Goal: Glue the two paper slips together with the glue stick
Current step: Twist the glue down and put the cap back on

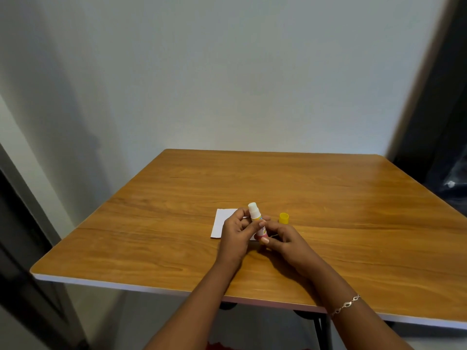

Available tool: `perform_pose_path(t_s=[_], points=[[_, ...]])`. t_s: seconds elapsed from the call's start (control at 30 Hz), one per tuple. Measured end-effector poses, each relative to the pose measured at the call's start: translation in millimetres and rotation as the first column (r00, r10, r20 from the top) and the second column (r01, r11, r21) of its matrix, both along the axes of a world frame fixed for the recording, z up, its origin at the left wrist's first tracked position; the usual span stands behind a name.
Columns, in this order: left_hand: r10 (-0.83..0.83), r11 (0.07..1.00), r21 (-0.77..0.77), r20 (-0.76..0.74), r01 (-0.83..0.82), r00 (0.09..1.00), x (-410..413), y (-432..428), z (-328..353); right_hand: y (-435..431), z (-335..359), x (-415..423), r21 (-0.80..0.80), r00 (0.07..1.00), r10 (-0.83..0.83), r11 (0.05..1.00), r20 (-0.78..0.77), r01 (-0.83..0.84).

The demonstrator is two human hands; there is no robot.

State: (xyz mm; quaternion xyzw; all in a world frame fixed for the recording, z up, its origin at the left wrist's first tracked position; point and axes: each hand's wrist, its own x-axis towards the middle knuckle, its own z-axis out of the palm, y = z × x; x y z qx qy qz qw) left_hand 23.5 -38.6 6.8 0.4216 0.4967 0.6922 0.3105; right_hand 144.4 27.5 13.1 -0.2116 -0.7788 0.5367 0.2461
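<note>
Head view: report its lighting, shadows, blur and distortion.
Head view: dim, soft light; the hands cast a faint shadow on the table beneath them; wide-angle bending bows the wall edges and table rim; the glue stick label is too soft to read; the frame's corners blur.

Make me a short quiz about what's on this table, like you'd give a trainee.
1. True or false: the yellow cap is on the glue stick.
2. Which hands grip the glue stick? A) left hand only B) right hand only C) both
3. Fill in: the white paper lies flat on the wooden ____, partly hidden behind the hands.

Key
1. False: the cap stands on the table to the right, apart from the stick.
2. C
3. table
</note>
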Motion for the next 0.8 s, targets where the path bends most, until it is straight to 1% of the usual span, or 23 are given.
perform_pose_path(t_s=[0.13, 0.3, 0.53, 0.67, 0.73, 0.8], points=[[0.002, 1.000, -0.020, -0.028, -0.003, 1.000, 1.5, -0.1, -0.8, 0.0, 1.2, -1.8, -0.004, 1.000, -0.009, 1.000, -0.014, 0.009], [-0.018, 1.000, 0.003, 0.031, 0.018, 0.999, -1.0, 0.9, -0.6, -0.1, 1.6, -0.1, 0.005, 0.999, 0.032, 0.999, 0.020, -0.032], [0.008, 1.000, -0.011, 0.015, -0.008, 1.000, 0.9, 0.0, -0.3, -2.5, 2.7, -2.2, 0.029, 1.000, 0.003, 1.000, 0.005, -0.003], [0.009, 1.000, 0.009, 0.063, -0.010, 0.998, -0.4, -0.2, 1.9, -2.5, 2.3, -1.2, 0.069, 0.998, 0.041, 0.997, 0.049, -0.045], [0.003, 1.000, 0.000, 0.063, -0.003, 0.998, 0.4, -0.6, 1.6, -2.3, 2.8, -0.2, 0.055, 0.998, 0.047, 0.997, 0.044, -0.050], [0.019, 1.000, -0.012, 0.033, -0.018, 0.999, 2.1, -0.8, 0.8, -2.3, 3.8, -0.6, 0.029, 0.999, 0.019, 0.999, 0.029, -0.019]])
